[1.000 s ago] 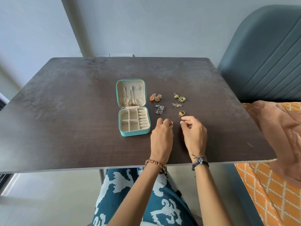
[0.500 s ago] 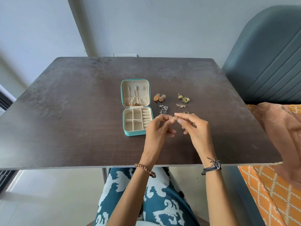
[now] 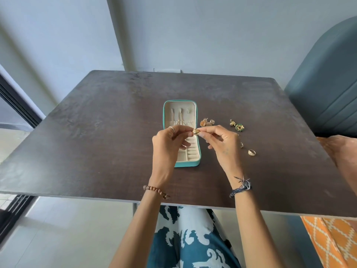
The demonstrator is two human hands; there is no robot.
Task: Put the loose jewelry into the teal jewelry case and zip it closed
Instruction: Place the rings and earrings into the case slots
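**Gold ring pinched between both hands above the open teal case**

A small domed gold ring (image 3: 195,131) is held in the air between the two hands, directly over the open teal jewelry case (image 3: 181,165). The left hand (image 3: 167,147) pinches it from the left with thumb and forefinger, the other fingers curled loosely beneath; a thin silver band sits on one of its fingers. The right hand (image 3: 224,146) pinches the same ring from the right, fingertips meeting the left hand's at the ring.

The case lies flat on the dark bench (image 3: 96,142), unzipped, lid folded back away from the person. Its cream lining shows a pocket and small hooks in the lid, and divided compartments and ring rolls in the base; the left hand hides part of the base.

Loose pieces lie on the bench to the right of the case. Just beside the lid is an orange-and-gold earring cluster (image 3: 207,122). Further right are green-and-gold earrings (image 3: 237,125). Nearer the person, another gold ring (image 3: 252,152) lies apart from a small silvery piece (image 3: 241,144) partly hidden behind the right hand.

A beaded bracelet (image 3: 154,191) circles the left wrist, a dark thread band (image 3: 241,188) the right. A blue-grey chair back (image 3: 324,97) stands at the bench's right side.
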